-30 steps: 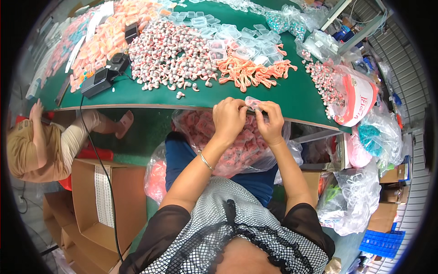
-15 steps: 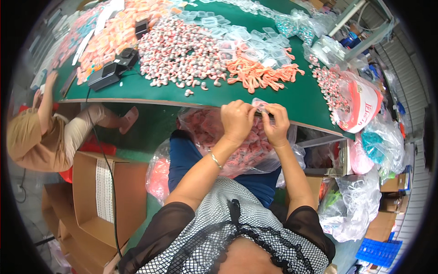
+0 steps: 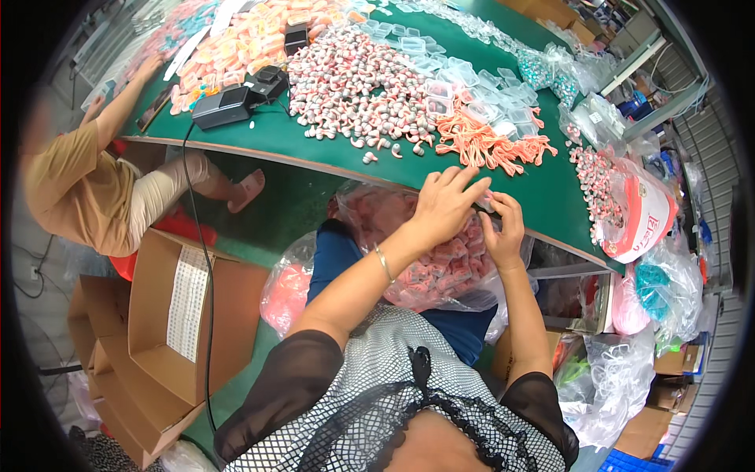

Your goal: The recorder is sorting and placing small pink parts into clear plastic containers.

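My left hand (image 3: 444, 208) and my right hand (image 3: 503, 228) meet just below the front edge of the green table (image 3: 314, 161). Together they grip a small clear plastic case (image 3: 485, 203); my left fingers lie spread over it and hide most of it, while my right fingertips pinch it from below. Under my hands, on my lap, sits a clear bag (image 3: 440, 271) full of pink-filled cases. Just beyond my hands on the table lies a heap of orange pieces (image 3: 487, 145). A large pile of pink-and-grey pieces (image 3: 354, 86) and several empty clear cases (image 3: 472, 79) lie farther back.
A black device (image 3: 224, 106) with a cable sits at the table's left edge. Another person (image 3: 71, 189) sits at the left, one arm reaching onto the table. Open cardboard boxes (image 3: 181, 315) stand at my left. A white-and-red bag (image 3: 645, 220) and other plastic bags crowd the right.
My hands have stayed together on the case and shifted slightly toward the table edge. My left fingers now spread over the case. The other person's arm has reached up onto the table.
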A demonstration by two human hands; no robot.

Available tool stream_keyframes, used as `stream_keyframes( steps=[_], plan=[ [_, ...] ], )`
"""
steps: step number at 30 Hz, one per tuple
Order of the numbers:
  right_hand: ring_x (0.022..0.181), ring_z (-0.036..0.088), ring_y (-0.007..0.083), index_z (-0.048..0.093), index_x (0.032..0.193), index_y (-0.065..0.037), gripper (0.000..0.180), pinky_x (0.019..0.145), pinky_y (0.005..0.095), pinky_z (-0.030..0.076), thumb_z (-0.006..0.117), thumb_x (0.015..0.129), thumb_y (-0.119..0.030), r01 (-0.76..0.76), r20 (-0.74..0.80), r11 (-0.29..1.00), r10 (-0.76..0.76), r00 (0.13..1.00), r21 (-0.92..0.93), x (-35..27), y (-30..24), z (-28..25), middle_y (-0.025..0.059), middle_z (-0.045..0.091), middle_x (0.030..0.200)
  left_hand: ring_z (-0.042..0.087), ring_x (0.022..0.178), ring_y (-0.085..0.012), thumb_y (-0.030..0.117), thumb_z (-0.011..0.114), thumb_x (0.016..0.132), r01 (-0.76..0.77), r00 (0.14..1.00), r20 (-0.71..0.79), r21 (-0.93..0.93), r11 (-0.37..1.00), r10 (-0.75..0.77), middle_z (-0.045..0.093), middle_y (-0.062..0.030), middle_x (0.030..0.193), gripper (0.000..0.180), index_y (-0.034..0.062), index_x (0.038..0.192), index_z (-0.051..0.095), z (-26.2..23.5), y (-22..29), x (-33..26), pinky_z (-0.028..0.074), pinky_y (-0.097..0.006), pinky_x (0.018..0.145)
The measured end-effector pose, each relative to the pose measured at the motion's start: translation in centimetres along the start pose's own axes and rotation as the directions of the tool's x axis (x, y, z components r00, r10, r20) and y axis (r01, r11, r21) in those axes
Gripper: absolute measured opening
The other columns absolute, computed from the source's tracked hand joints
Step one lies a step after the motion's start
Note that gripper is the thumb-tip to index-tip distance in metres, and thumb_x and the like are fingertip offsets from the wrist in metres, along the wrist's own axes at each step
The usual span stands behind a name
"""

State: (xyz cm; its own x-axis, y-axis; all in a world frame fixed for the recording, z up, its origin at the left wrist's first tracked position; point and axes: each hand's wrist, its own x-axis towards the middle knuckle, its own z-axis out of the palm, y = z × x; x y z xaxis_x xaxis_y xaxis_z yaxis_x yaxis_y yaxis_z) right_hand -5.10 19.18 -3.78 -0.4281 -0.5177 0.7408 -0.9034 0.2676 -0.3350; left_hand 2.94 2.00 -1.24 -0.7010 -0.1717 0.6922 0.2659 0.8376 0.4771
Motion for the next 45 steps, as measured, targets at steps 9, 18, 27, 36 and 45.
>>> stream_keyframes(
  steps=[9, 18, 27, 36, 45],
  plan=[
    [0.087, 0.064, 0.0293, 0.064, 0.108, -0.002, 0.028, 0.076, 0.0352, 0.053, 0.072, 0.081, -0.004, -0.111, 0.071, 0.991, 0.106, 0.992, 0.071, 0.1, -2.3, -1.3, 0.0147, 0.064, 0.100, 0.057, 0.085, -0.0275, 0.020, 0.069, 0.082, -0.220, 0.955, 0.144, -0.234, 0.947, 0.258, 0.061, -0.0092, 0.089, 0.021, 0.0052, 0.096, 0.064, 0.0, -2.1, -0.5, 0.046, -0.039, 0.075],
    [0.075, 0.064, 0.0191, 0.069, 0.099, -0.002, 0.019, 0.066, 0.0304, 0.051, 0.072, 0.082, -0.011, -0.271, 0.400, 0.902, 0.123, 0.908, 0.337, 3.0, -3.2, -2.1, 0.0090, 0.067, 0.088, 0.062, 0.083, -0.0326, 0.022, 0.064, 0.093, 0.228, 0.962, 0.249, -0.492, 0.840, -0.115, 0.063, -0.0156, 0.090, 0.022, 0.0013, 0.098, 0.064, -1.5, -1.5, -3.8, 0.050, -0.040, 0.074],
    [0.075, 0.065, 0.0189, 0.071, 0.098, -0.001, 0.017, 0.068, 0.0316, 0.052, 0.071, 0.084, -0.011, -0.282, 0.552, 0.942, 0.139, 0.823, 0.183, 7.8, -1.8, -1.0, 0.0103, 0.068, 0.087, 0.066, 0.076, -0.0325, 0.023, 0.066, 0.089, 0.349, 0.933, 0.247, -0.441, 0.827, -0.262, 0.067, -0.0157, 0.084, 0.021, 0.0031, 0.093, 0.070, 1.8, -4.1, -7.9, 0.052, -0.040, 0.069],
    [0.107, 0.057, 0.0315, 0.068, 0.111, -0.012, 0.025, 0.091, 0.0442, 0.045, 0.065, 0.086, -0.013, -0.056, 0.178, 0.988, 0.081, 0.981, -0.144, 15.7, 3.6, 11.0, 0.0105, 0.063, 0.114, 0.067, 0.087, -0.0374, 0.027, 0.066, 0.085, 0.354, 0.713, 0.654, -0.023, 0.935, -0.253, 0.068, -0.0198, 0.093, 0.026, 0.0070, 0.099, 0.072, 10.6, -4.7, -14.7, 0.054, -0.047, 0.073],
    [0.099, 0.058, 0.0237, 0.071, 0.093, -0.018, 0.012, 0.088, 0.0466, 0.036, 0.069, 0.081, -0.014, 0.004, 0.076, 0.932, 0.025, 0.997, -0.364, 17.1, 5.7, 11.3, 0.0006, 0.063, 0.097, 0.065, 0.079, -0.0301, 0.006, 0.067, 0.078, -0.056, 0.994, -0.105, -0.140, 0.989, 0.041, 0.066, -0.0112, 0.091, 0.012, 0.0076, 0.090, 0.067, -3.4, -3.4, -4.5, 0.051, -0.042, 0.070]
  ],
)
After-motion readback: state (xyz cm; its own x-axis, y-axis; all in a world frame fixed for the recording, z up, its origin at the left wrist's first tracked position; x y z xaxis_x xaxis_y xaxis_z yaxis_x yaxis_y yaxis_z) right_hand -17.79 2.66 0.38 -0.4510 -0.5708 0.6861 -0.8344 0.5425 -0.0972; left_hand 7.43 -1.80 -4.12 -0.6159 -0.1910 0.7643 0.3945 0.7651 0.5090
